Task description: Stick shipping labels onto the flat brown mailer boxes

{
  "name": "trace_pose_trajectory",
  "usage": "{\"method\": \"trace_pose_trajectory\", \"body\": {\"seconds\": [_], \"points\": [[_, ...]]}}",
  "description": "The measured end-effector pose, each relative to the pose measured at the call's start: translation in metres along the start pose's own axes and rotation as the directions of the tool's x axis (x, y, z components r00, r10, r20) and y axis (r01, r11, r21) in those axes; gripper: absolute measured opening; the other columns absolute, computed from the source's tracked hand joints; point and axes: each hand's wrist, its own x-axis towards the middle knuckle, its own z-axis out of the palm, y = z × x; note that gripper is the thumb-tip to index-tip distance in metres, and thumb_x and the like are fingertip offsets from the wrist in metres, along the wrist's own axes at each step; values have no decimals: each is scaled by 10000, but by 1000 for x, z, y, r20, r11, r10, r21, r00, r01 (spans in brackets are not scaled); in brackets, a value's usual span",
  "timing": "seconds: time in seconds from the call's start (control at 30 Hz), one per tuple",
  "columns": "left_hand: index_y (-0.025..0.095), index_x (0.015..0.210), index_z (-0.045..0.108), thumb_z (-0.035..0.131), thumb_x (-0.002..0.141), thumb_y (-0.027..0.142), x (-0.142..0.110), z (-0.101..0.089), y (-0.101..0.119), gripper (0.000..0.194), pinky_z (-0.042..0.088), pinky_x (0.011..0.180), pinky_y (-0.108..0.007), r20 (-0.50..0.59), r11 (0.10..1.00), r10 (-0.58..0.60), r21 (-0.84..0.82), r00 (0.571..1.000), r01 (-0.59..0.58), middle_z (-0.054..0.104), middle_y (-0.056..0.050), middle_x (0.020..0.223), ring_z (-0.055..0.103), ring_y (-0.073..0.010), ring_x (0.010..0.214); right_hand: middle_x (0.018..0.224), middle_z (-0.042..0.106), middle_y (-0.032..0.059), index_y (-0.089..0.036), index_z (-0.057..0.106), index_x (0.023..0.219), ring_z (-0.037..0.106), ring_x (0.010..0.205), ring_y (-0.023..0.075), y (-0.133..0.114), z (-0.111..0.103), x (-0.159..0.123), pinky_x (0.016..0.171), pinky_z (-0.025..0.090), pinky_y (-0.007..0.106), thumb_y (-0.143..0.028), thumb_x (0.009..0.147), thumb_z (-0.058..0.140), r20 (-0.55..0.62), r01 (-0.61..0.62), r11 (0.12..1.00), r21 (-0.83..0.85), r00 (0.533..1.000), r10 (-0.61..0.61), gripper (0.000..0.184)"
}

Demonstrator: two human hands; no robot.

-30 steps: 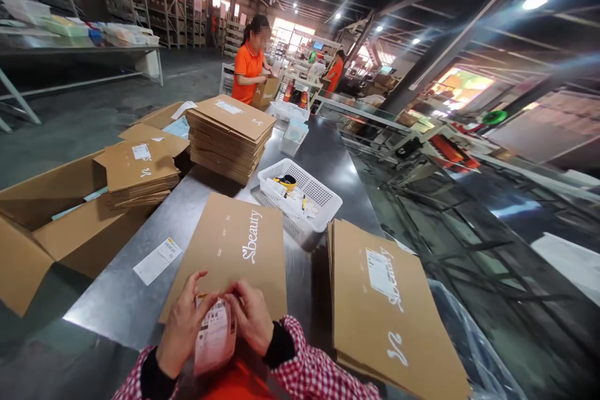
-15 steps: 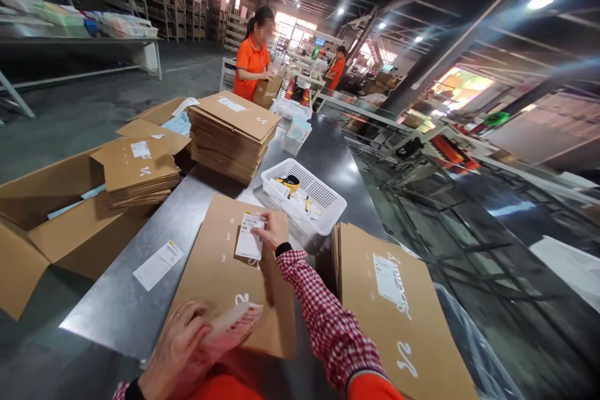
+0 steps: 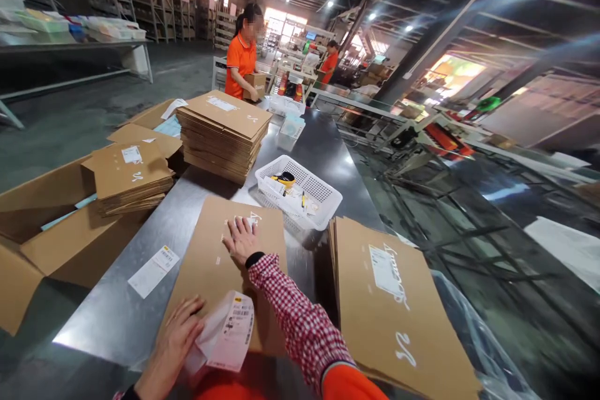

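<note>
Prob. smoothing-down step: R hand, fingers spread, on flat brown cardboard carton; can't see under palm. L hand grips white printed paper label by carton's near end. Next prob. needs R hand lifted.

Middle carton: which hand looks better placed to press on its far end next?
Probably the right hand: it lies palm down, fingers spread, toward that end of the carton. The left hand is by the near end and holds a label.
</note>
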Motion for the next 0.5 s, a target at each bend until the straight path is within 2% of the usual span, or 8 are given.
{"method": "trace_pose_trajectory", "body": {"seconds": [0.07, 0.13, 0.2, 0.27, 0.33, 0.43, 0.5], "points": [[256, 983, 706, 417, 915, 404, -2, 2, -6, 332, 497, 983, -445, -3, 999, -24, -22, 1000, 23, 661, -64, 1204, 585, -228, 1159, 1525, 279, 93, -215, 332, 1432, 173, 1414, 282, 25, -11, 0, 1129, 75, 519, -462, 921, 363, -3, -229, 972, 43, 973, 229, 568], [236, 874, 729, 381, 910, 458, -4, 3, -13, 415, 449, 1012, -508, -86, 993, -117, 1, 989, 117, 575, -97, 1317, 511, -275, 1241, 1512, 263, 182, -118, 322, 1429, 198, 1399, 325, 54, -21, -13, 1108, 127, 549, -397, 913, 388, -49, -464, 879, 109, 881, 471, 590], [216, 773, 736, 334, 884, 559, -6, 3, -20, 540, 381, 1028, -595, -216, 972, -223, 25, 951, 233, 510, -134, 1370, 449, -340, 1281, 1448, 326, 264, -24, 373, 1375, 303, 1347, 345, 74, -23, -41, 1079, 233, 522, -341, 895, 404, -78, -556, 811, 184, 814, 576, 576], [208, 775, 741, 309, 843, 648, -6, 2, -23, 620, 351, 1036, -615, -249, 953, -294, -3, 923, 303, 521, -161, 1344, 456, -364, 1267, 1338, 455, 266, -8, 470, 1278, 440, 1251, 311, 78, -15, -73, 1039, 338, 435, -290, 871, 410, -75, -553, 799, 236, 809, 582, 499], [196, 822, 743, 317, 804, 701, -5, 0, -20, 660, 332, 1067, -576, -181, 934, -358, -60, 916, 353, 508, -170, 1351, 455, -356, 1268, 1257, 531, 222, -47, 530, 1203, 511, 1173, 272, 71, -4, -99, 1009, 389, 369, -259, 833, 434, -72, -541, 795, 274, 813, 577, 437], [173, 783, 739, 347, 726, 777, -2, -5, -6, 722, 275, 1108, -551, -119, 881, -466, -156, 877, 447, 453, -178, 1404, 417, -378, 1297, 1242, 534, 224, -43, 514, 1211, 521, 1152, 286, 63, -1, -117, 1013, 394, 389, -232, 758, 474, -94, -513, 758, 402, 801, 591, 492], [177, 841, 731, 388, 714, 771, -2, -6, 9, 698, 277, 1117, -523, -67, 832, -524, -256, 849, 493, 447, -157, 1422, 411, -358, 1309, 1217, 566, 196, -73, 487, 1250, 551, 1118, 277, 74, -14, -123, 999, 413, 411, -233, 737, 471, -123, -396, 715, 577, 823, 555, 537]]}}
